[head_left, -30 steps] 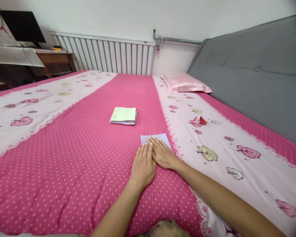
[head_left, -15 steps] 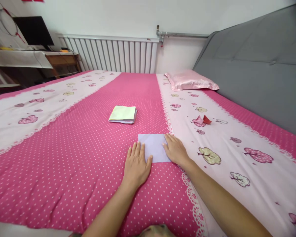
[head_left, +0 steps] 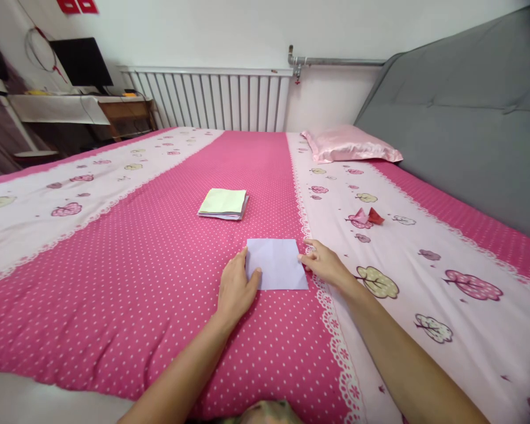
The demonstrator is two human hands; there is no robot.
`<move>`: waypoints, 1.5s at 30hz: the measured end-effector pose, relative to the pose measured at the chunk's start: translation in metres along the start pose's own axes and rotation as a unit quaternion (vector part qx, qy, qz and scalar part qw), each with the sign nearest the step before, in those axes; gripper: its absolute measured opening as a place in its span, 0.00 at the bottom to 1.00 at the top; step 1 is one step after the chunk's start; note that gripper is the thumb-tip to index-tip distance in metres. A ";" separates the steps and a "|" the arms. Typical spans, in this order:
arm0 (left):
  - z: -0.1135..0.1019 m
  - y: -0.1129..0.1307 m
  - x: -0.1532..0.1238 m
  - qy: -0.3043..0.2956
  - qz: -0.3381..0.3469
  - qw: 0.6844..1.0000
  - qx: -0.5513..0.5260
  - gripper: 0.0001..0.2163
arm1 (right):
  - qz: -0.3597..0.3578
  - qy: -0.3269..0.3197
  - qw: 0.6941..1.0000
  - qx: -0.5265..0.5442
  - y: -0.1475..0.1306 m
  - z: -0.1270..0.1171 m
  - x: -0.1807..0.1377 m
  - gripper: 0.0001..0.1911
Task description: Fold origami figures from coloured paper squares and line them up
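A light purple sheet of paper (head_left: 276,265) lies on the pink dotted bedspread in front of me. My left hand (head_left: 237,285) is at its left edge, fingers apart from the thumb along that side, with the thumb over the lower left corner. At the right edge is my right hand (head_left: 327,263), its fingers spread and bent, the thumb tip touching or very close to the paper. Neither hand visibly pinches the sheet. Beyond it rests a stack of paper (head_left: 223,203) with a pale yellow-green sheet on top.
Two small folded paper pieces, one pink (head_left: 361,216) and one red (head_left: 375,217), sit to the right on the bedspread (head_left: 159,265). Farther back are a pink pillow (head_left: 351,144), a grey headboard (head_left: 459,112), a white radiator (head_left: 207,99) and a desk with a monitor (head_left: 83,63).
Both hands have drawn outward from on top of the purple paper to its side edges, uncovering more of it. The right fingers have lifted and bent. The view has shifted slightly left.
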State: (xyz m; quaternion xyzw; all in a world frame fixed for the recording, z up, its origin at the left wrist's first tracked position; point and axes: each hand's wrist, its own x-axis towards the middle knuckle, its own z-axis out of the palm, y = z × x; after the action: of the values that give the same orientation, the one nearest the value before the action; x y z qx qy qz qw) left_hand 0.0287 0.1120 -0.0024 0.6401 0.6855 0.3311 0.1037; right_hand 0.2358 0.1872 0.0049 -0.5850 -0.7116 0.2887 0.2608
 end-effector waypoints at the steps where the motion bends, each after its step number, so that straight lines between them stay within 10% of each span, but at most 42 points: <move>1: -0.001 0.000 0.003 0.003 -0.015 0.999 -0.030 0.24 | -0.001 -0.008 1.000 0.017 0.001 0.000 0.000 0.25; 12: 0.000 -0.008 0.010 0.034 -0.092 0.937 -0.334 0.23 | 0.064 -0.077 0.947 0.305 -0.014 -0.005 -0.008 0.24; 18: -0.006 0.001 0.011 0.028 -0.145 0.874 -0.463 0.30 | 0.074 -0.046 0.925 0.369 -0.021 0.005 -0.012 0.40; 21: -0.008 0.001 0.010 0.048 -0.142 0.854 -0.498 0.29 | 0.029 -0.043 0.913 0.405 -0.026 0.006 -0.014 0.30; 28: -0.008 0.002 0.005 0.130 -0.124 0.874 -0.452 0.16 | -0.244 0.407 0.871 0.130 -0.043 -0.014 -0.037 0.09; 31: -0.009 0.002 0.002 0.179 -0.111 0.885 -0.416 0.13 | -0.365 0.268 0.891 -0.028 -0.048 -0.004 -0.048 0.11; 38: -0.011 0.005 -0.004 0.206 0.004 0.954 -0.220 0.13 | -0.349 -0.114 0.919 -0.144 -0.050 0.014 -0.047 0.11; 45: -0.002 0.006 -0.007 -0.076 0.200 0.976 0.042 0.22 | -0.220 -0.005 0.970 -0.100 -0.040 0.000 -0.035 0.23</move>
State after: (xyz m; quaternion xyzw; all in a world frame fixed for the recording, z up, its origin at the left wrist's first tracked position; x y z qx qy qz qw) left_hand 0.0334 0.1047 0.0005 0.7910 0.5472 0.2668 0.0601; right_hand 0.2146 0.1467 0.0327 -0.4355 -0.8493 0.1547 0.2549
